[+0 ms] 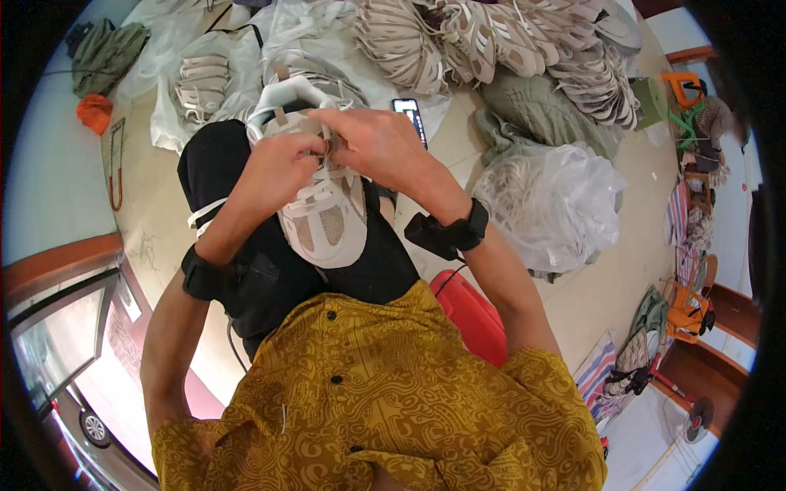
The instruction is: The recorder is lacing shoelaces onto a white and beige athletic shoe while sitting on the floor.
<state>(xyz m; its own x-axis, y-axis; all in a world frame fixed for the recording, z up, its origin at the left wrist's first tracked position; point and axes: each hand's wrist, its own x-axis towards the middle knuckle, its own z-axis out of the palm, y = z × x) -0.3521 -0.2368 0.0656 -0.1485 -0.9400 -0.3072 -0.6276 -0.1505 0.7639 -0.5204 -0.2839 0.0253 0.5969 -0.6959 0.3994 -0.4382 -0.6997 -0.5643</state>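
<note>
As a pale shoe (321,233) is resting on a black-clad lap (385,268), two bare hands are meeting over its lacing.

The left hand (282,170) is curling inward, its fingertips pressing together and pinching the shoe at the upper lacing; the exact strand is not showing clearly. The right hand (377,146) is stretching its index finger toward the tongue; what its other fingers are pinching cannot be told. The shoe's toe is pointing toward the lap's waist-side edge, its collar toward the knees. A phone (408,117) is lying just beyond the right hand. Stacked shoe uppers (503,39) are crowding the tiled floor's (602,299) far edge, a clear plastic bag (565,204) is sitting nearer, and a red plastic object (471,319) is showing beside the lap's right edge.
</note>
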